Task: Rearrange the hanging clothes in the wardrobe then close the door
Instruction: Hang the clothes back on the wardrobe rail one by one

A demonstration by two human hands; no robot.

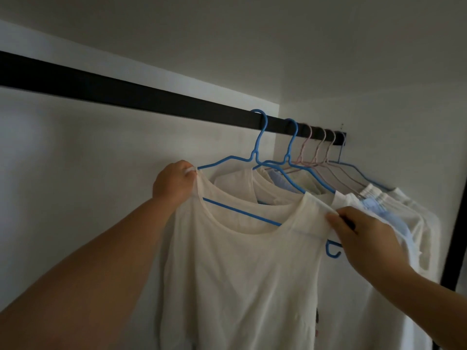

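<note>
A cream T-shirt [240,269] hangs on a blue wire hanger [255,152] hooked over the black wardrobe rail [126,94]. My left hand [174,183] pinches the shirt's left shoulder at the hanger's end. My right hand [364,231] pinches the right shoulder seam, just above the hanger's small lower hook. Behind this shirt, several more light garments [394,205] hang on blue and pink hangers bunched at the rail's right end.
The white back panel [75,152] of the wardrobe fills the left. A white side wall [391,109] stands on the right. A dark vertical edge [454,238], perhaps the door frame, runs down the far right.
</note>
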